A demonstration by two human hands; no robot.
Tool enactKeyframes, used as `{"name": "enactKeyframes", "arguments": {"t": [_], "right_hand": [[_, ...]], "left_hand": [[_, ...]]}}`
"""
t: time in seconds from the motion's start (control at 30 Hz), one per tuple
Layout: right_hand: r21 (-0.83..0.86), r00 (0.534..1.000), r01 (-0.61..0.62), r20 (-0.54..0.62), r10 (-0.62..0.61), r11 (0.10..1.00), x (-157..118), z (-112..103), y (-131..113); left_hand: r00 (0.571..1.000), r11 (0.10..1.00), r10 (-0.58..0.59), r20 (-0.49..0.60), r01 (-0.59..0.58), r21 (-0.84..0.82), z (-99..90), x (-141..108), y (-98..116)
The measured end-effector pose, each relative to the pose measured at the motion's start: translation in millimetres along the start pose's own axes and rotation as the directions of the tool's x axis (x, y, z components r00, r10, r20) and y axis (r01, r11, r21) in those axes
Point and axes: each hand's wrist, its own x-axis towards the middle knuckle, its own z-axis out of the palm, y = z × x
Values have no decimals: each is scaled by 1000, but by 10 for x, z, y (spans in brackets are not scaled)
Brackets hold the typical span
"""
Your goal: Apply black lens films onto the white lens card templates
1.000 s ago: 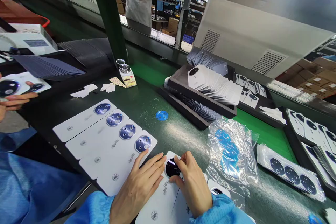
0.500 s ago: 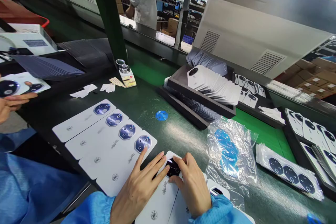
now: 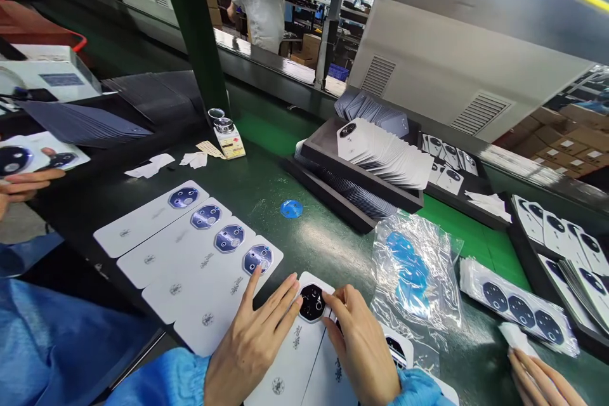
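Observation:
My left hand [image 3: 254, 333] lies flat with fingers spread, its fingertips at the left edge of a white phone back cover [image 3: 285, 368] and by the end of the neighbouring row. A black octagonal camera plate [image 3: 313, 302] sits at the top of that cover. At the plate's right edge, the thumb and forefinger of my right hand [image 3: 359, 336] are pinched together; what they grip, if anything, is hidden. More white covers lie under and beyond my right hand. Left of me, a row of white covers [image 3: 159, 266] bears dark blue octagonal plates [image 3: 257, 259].
A clear bag with blue discs [image 3: 409, 273] and a wrapped strip of black plates [image 3: 521, 311] lie to the right. Behind stand trays of stacked covers [image 3: 385, 158]. Another person's hand [image 3: 547, 377] holds a white cloth at right; a co-worker's hand [image 3: 28, 183] holds a cover at left.
My right hand has shifted slightly right, from over the black plate to its right edge, uncovering it. Another person's hand with a white cloth has come in at lower right.

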Motion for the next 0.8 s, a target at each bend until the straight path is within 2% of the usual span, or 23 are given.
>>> {"name": "enactKeyframes", "arguments": {"t": [0.2,0.37,0.5,0.63,0.7,0.8], "right_hand": [[-176,992,101,-51,-111,979,-121,-29,-43],[-259,985,161,-21,-172,952,-276,111,-59],[-250,981,181,-18,-192,951,-394,196,-83],[-177,989,141,-30,-148,974,-433,170,-119],[-110,986,145,-66,-153,983,-438,141,-129],[-75,958,222,-171,-232,972,-449,114,-140]], "left_hand": [[1000,1000,0,-11,0,-6,17,-20,15],[1000,1000,11,-11,-11,23,29,-7,29],[1000,999,25,-13,-24,30,39,-15,29],[999,998,35,12,-36,53,39,-42,23],[999,998,39,19,-40,49,38,-49,23],[1000,1000,19,5,-19,7,30,-56,24]]}}
